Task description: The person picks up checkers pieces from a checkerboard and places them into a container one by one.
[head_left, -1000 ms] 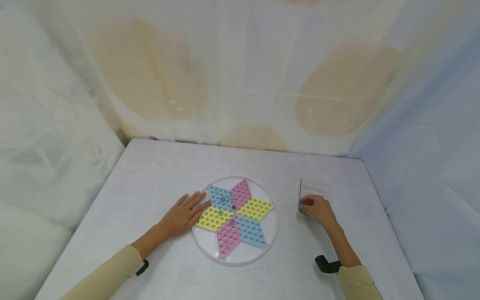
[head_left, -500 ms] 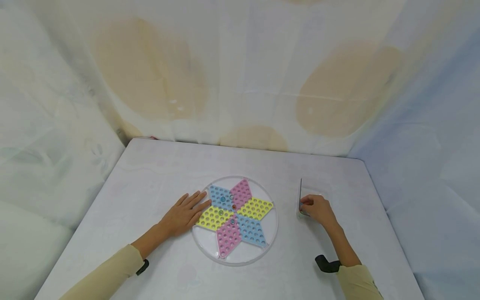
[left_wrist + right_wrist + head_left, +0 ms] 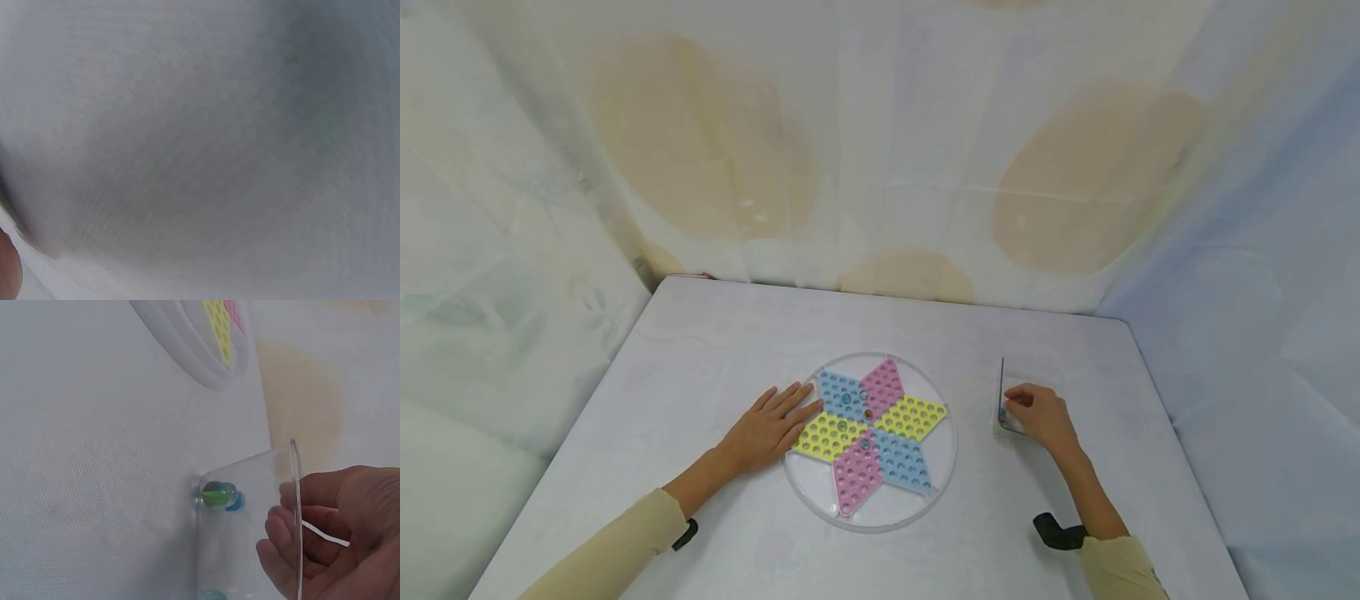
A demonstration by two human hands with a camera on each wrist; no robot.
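Observation:
My left hand point(image 3: 772, 427) lies flat with its fingers spread, the fingertips on the left edge of a round Chinese checkers board point(image 3: 946, 467). Several glass marbles sit in holes near the board's middle, among them a blue marble point(image 3: 846, 399), an orange-brown marble point(image 3: 868, 414) and a green marble point(image 3: 842, 426). To the right, my right hand point(image 3: 1043, 417) reaches over the rim of a clear plastic box point(image 3: 240, 569), fingertips bent inside it. Whether those fingers pinch a marble I cannot tell. Low in the box lie a green-streaked marble point(image 3: 215, 497) and a blue marble point(image 3: 237, 502).
A white cloth-covered table point(image 3: 715, 325) carries the board and the box, with a strip of tabletop between them. Pale curtains point(image 3: 895, 150) hang behind and at both sides. The left wrist view is mostly blurred pale cloth.
My right hand has risen slightly and drawn back within the box, uncovering marbles below the fingers. My left hand and the board have stayed in place.

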